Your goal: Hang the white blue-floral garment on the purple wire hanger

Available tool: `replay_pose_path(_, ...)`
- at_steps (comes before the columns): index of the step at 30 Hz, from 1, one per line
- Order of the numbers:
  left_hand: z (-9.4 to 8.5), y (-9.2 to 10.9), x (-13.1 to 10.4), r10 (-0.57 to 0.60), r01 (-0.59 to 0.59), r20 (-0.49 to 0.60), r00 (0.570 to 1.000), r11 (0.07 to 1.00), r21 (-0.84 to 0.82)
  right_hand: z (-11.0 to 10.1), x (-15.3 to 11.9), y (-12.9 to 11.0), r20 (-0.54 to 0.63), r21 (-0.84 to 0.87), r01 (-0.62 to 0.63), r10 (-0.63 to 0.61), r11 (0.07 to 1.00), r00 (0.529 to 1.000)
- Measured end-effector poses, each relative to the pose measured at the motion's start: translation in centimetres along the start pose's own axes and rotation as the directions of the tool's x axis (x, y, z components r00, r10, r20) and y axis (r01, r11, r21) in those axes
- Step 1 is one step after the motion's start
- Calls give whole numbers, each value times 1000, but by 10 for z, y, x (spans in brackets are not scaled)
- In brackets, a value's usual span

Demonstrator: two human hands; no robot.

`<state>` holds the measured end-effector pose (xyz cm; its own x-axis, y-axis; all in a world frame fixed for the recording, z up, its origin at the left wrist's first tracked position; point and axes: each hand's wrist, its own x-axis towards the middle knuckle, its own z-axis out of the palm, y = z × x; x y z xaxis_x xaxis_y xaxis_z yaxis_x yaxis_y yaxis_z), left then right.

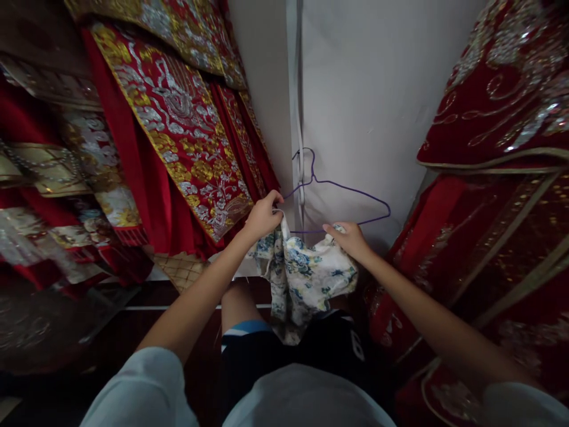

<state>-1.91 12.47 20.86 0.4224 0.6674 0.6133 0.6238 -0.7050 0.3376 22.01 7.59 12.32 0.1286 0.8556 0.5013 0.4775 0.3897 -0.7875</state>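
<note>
A white garment with blue and yellow flowers hangs between my two hands in the middle of the view. My left hand is closed on its upper left part, beside the left end of a purple wire hanger. On the other side, my right hand pinches the garment's upper right part, at the hanger's lower bar. The hanger's hook points up, near a pale strap on the wall. Most of the hanger is bare, and its left end is hidden behind my left hand.
Red embroidered costumes with gold and silver patterns hang at the left. More red sequined garments hang at the right. Between them stands a pale wall with a vertical strap. My legs are below the garment.
</note>
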Motion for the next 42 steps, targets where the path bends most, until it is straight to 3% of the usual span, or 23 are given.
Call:
replay_pose_path(3,11,5,9,51,-51,-13,999,999,7,3,1,3,30,27,-13,12,1000,999)
replay_pose_path(7,10,7,17,131,-133,48,990,990,35,5,2,5,60,39,-30,27,999,998)
replay_pose_path(10,3,2,17,-24,24,-1,1000,976,215,4,0,3,50,28,-36,35,999,998)
replay_pose_path(13,-5,-3,12,-237,275,-143,961,875,399,4,-3,2,37,22,-24,23,999,999)
replay_pose_path(16,-15,-10,10,-350,361,-113,930,812,458,6,-5,3,38,33,-9,7,999,999)
replay_pose_path(21,-23,-20,13,-247,254,-67,967,893,372,10,-1,9,27,39,-8,6,999,1000)
replay_pose_path(24,-13,-12,12,-199,196,-25,980,924,327,17,-1,9,11,41,0,-1,999,1000)
replay_pose_path(27,2,-2,10,-170,192,-92,981,907,375,20,-4,2,15,46,-7,7,999,1000)
replay_pose_path(30,8,-3,8,-144,184,-126,982,888,422,4,-10,-5,8,-3,79,-79,997,997)
replay_pose_path(34,0,-19,6,-121,160,-114,986,882,443,-43,-13,-3,-92,-125,241,-253,962,963)
replay_pose_path(38,-9,-29,5,-61,92,-84,995,887,453,-79,-10,9,-191,-173,183,-215,968,958)
replay_pose_path(42,-12,-31,6,-63,85,-63,996,877,472,-87,-5,13,-172,-232,137,-179,963,969)
